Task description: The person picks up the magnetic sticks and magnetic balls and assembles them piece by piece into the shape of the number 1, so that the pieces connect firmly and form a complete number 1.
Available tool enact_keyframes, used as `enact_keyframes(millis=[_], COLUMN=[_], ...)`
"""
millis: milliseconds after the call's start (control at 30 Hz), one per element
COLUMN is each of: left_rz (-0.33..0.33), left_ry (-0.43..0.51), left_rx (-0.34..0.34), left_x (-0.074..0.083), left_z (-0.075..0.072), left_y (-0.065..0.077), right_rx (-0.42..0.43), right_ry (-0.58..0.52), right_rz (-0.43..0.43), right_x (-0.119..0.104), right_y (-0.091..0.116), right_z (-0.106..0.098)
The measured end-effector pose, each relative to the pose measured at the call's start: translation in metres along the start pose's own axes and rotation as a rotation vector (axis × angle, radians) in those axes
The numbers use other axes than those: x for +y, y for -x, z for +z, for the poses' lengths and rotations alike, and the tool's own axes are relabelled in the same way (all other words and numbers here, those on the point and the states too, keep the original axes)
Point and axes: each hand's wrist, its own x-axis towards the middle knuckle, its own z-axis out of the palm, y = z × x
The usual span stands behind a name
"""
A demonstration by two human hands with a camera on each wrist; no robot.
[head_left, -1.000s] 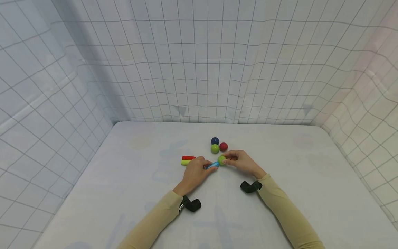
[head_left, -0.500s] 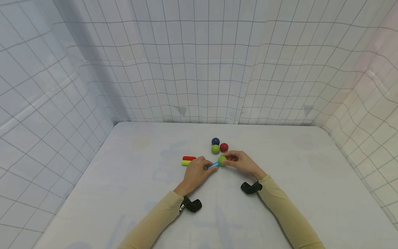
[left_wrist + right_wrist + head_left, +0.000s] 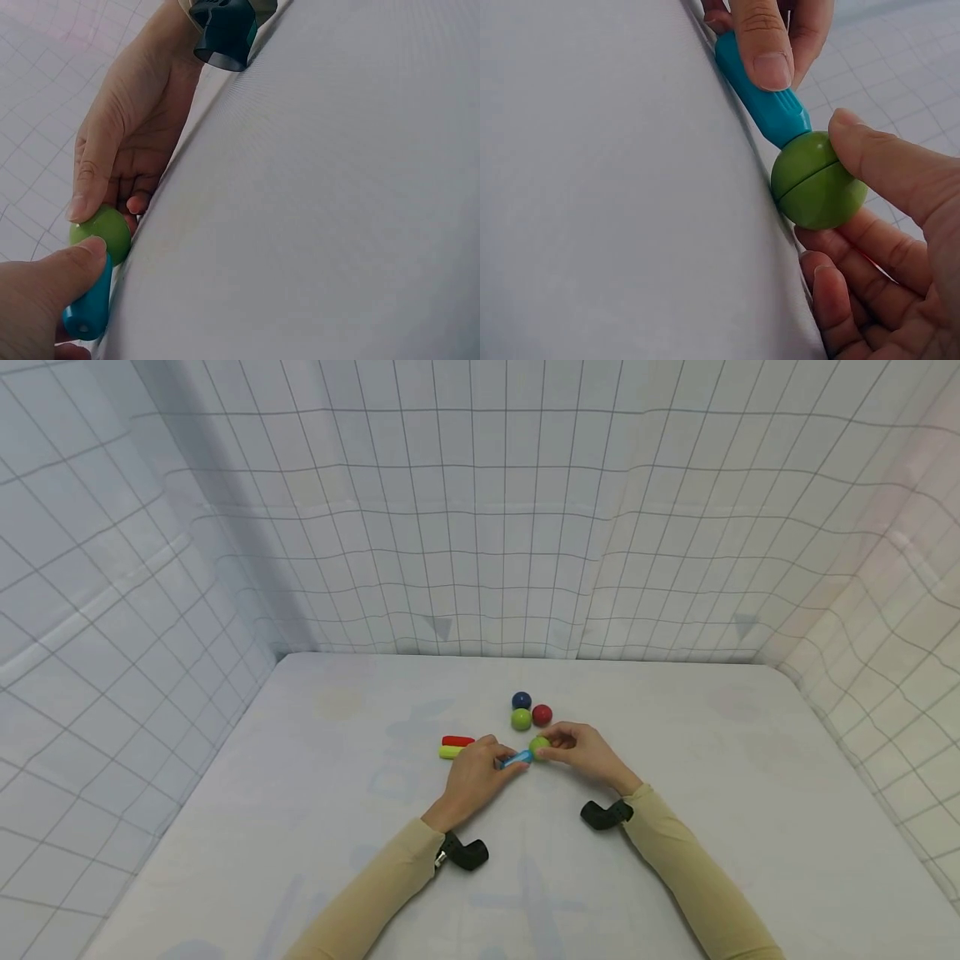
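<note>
My left hand pinches a blue ridged stick between thumb and fingers, low over the white table. My right hand grips a green ball, thumb on one side and fingertips on the other. A dark seam line runs round this ball. In the right wrist view the stick's narrowed end meets the ball's surface. Just beyond the hands, a dark blue ball, a second green ball and a red ball sit clustered.
A red stick and a yellow-green stick lie side by side beyond my left hand, which partly covers the yellow-green one. Grid-patterned white curtains hang behind and on both sides of the white table.
</note>
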Motion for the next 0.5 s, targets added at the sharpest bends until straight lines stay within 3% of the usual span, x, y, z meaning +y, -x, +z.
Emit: enact_keyframes(millis=[500], left_rz=[-0.012], left_ry=[-0.011], left_rx=[0.002], left_x=[-0.0021], left_z=[0.0011], left_y=[-0.0009], right_rx=[0.009], right_ry=[-0.008], right_rz=[0.008], right_x=[-0.0003], right_y=[0.0009], right_z=[-0.0005])
